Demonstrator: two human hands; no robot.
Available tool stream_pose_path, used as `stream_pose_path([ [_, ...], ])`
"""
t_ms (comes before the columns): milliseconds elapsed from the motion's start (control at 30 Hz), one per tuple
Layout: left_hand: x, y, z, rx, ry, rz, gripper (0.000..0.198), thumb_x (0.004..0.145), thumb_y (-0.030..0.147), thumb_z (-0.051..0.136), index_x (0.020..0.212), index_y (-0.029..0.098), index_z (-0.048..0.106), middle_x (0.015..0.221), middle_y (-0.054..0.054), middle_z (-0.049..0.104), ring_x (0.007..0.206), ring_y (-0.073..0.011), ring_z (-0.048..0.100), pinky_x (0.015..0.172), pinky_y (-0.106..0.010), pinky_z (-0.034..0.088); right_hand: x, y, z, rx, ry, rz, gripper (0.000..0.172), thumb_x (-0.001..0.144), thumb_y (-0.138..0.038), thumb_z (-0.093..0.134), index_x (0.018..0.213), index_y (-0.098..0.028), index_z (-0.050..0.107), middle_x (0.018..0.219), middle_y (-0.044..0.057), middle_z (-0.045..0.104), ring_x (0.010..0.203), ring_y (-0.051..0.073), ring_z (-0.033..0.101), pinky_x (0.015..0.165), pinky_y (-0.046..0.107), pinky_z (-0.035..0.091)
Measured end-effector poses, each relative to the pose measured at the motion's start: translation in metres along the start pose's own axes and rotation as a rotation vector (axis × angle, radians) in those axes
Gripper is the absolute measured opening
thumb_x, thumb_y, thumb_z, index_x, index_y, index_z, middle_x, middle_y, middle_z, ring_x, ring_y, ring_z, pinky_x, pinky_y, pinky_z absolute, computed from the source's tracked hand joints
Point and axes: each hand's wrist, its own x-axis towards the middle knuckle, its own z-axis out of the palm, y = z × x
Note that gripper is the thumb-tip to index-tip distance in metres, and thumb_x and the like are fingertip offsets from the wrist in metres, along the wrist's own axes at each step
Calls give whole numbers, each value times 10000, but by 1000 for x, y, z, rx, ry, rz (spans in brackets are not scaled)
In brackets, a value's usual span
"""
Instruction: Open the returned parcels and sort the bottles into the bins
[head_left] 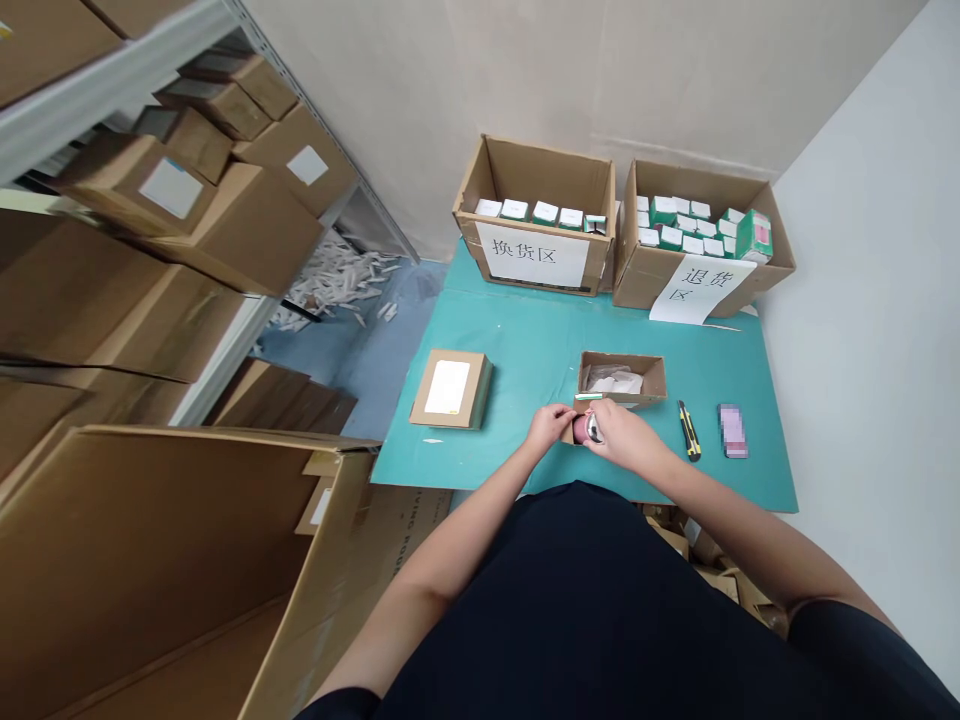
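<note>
My left hand (pixel 550 425) and my right hand (pixel 619 438) meet over the teal table mat (pixel 525 340), both gripping a small pink object with a silver end (pixel 586 430). Its exact kind is hard to tell, since my fingers cover much of it. Right behind my hands stands a small open cardboard box (pixel 621 378) holding white packing material. A yellow-and-black utility knife (pixel 688 430) lies to the right of my right hand. Left of my hands lies a flat cardboard parcel (pixel 450 392) with a white label.
Two open cartons of small boxes, with paper signs in Chinese, stand at the table's far edge (pixel 536 215) (pixel 701 235). A pixelated phone (pixel 733 430) lies at the right. Shelves of cartons (pixel 187 200) and a large open carton (pixel 150 570) fill the left side.
</note>
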Motion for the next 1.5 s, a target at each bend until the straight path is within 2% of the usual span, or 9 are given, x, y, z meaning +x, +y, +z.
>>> stream_pose_path([
  [267,-2,2,1,3,-2,3,243,850,381,627,817,193,777,872,-34,788,820,-190,675,769,-278,510,13,15,52,-177,-50,-81,553,824,-345,809,1268,-136,555,1152,154,605,1076,320,589,875,409,485],
  [467,-4,1,-2,-16,13,-18,257,850,393,621,776,191,761,825,-34,778,791,-185,678,741,-269,507,17,23,74,-134,-68,-90,614,877,-417,738,1382,-139,527,1230,172,611,1131,322,555,947,443,445],
  [600,-4,2,-4,-67,24,-42,251,835,400,652,799,176,758,836,-47,775,795,-190,689,719,-273,521,4,39,82,94,53,-50,494,955,-353,614,1415,-199,522,1357,170,572,1260,314,521,1044,474,434],
  [767,-10,6,1,-260,-66,-89,424,861,517,644,1021,136,737,793,-58,737,628,-166,661,549,-278,530,-11,52,109,570,332,185,357,978,-262,469,1319,-215,561,1318,159,561,1248,254,576,1051,434,496],
  [967,-25,8,9,-301,-113,-86,524,933,485,554,1305,127,638,926,-83,723,692,-138,675,547,-229,525,3,52,131,977,291,390,553,997,-311,407,1534,-227,301,1144,103,610,1049,212,681,883,381,591],
  [1067,-31,9,8,-232,-114,17,497,956,449,514,1335,152,636,974,-73,720,732,-134,657,593,-233,540,8,59,131,1075,323,332,542,995,-415,427,1513,-260,397,1092,72,615,974,199,677,841,361,599],
  [1200,-39,9,1,-43,-80,223,424,970,448,519,1259,192,695,1041,-75,691,852,-166,650,744,-291,567,3,69,130,948,330,197,362,895,-421,627,1213,-269,708,1051,61,646,887,202,653,857,374,576],
  [1367,-50,-1,-2,166,-81,331,380,928,423,633,1254,240,698,994,-41,626,823,-149,620,781,-284,550,-12,75,141,743,309,98,324,877,-313,665,1191,-283,736,1017,53,640,977,229,637,942,401,523],
  [1500,-54,-14,5,225,-44,382,332,927,362,647,1237,252,700,1022,-44,613,913,-168,633,842,-302,550,-16,73,154,701,331,121,302,884,-280,637,1169,-266,737,1028,59,620,997,232,631,947,397,520],
])
